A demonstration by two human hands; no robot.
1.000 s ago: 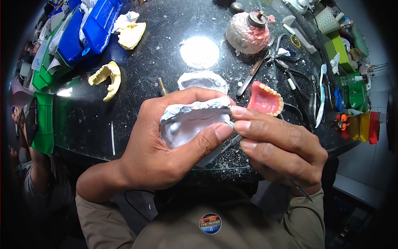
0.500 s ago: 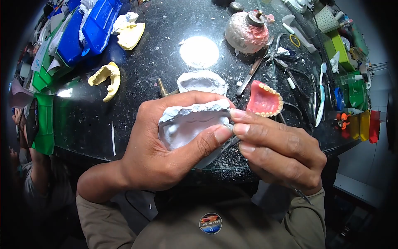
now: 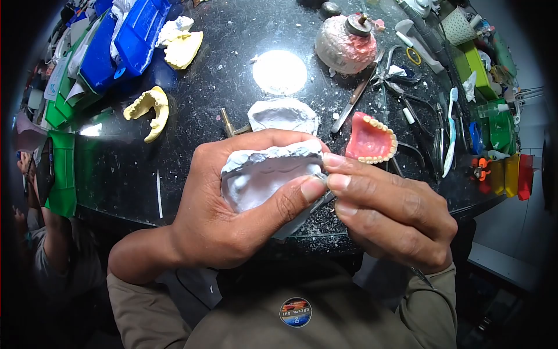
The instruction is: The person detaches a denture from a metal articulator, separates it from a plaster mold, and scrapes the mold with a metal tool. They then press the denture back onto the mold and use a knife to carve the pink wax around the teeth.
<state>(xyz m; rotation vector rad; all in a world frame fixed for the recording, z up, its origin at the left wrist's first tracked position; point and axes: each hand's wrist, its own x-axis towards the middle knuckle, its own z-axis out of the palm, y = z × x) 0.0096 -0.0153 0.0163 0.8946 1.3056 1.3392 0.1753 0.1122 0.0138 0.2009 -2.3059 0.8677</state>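
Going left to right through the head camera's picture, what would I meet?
Yellow horseshoe-shaped dental cast, white plaster dental cast in the left hand, pink denture, toothbrush, red container.

Brightly lit tabletop (image 3: 200, 99), blackened fisheye rim
Round white glare (image 3: 279, 72) burns out the surface at 12 o'clock; a smaller reflection (image 3: 90, 129) shines near 9:30. Edges bow and darken, dim toward 8 o'clock; the centre looks fairly sharp.

The person wears an olive-brown shirt (image 3: 244, 328) with matching creased sleeves (image 3: 142, 308); a round badge (image 3: 296, 312) shows orange, blue, black and pale lettering.
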